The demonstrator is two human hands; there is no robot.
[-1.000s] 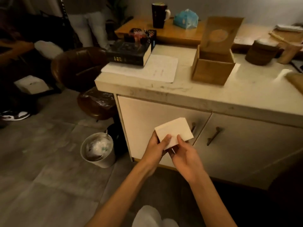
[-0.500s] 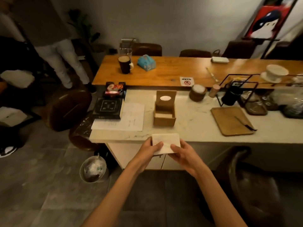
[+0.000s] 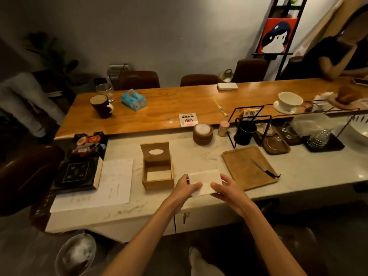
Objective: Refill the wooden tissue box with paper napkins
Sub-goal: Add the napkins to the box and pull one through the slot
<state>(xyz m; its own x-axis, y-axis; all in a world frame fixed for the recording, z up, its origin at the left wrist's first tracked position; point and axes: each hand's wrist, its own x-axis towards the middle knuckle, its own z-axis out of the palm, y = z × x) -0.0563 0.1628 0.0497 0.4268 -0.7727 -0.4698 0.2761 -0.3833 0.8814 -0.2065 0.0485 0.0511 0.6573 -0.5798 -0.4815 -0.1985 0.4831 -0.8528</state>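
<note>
The wooden tissue box (image 3: 158, 182) stands on the pale marble counter (image 3: 199, 156), its hinged lid with an oval slot tilted up at the back. A thin white layer shows at its bottom. Just right of the box, above the counter's front part, I hold a stack of white paper napkins (image 3: 205, 181) flat between both hands. My left hand (image 3: 185, 187) grips its left side, thumb on top. My right hand (image 3: 225, 186) grips its right side.
A sheet of paper (image 3: 117, 180) and a dark book (image 3: 76, 173) lie left of the box. A wooden tray (image 3: 245, 170) with a knife (image 3: 263, 169) lies to the right. Stacked coasters (image 3: 202, 134), a black mug and glassware stand behind. A person sits far right. A bin (image 3: 76, 254) stands below.
My hands have lifted the napkin stack from below the counter's edge up over the counter, to the right of the open box. My view has risen and moved closer.
</note>
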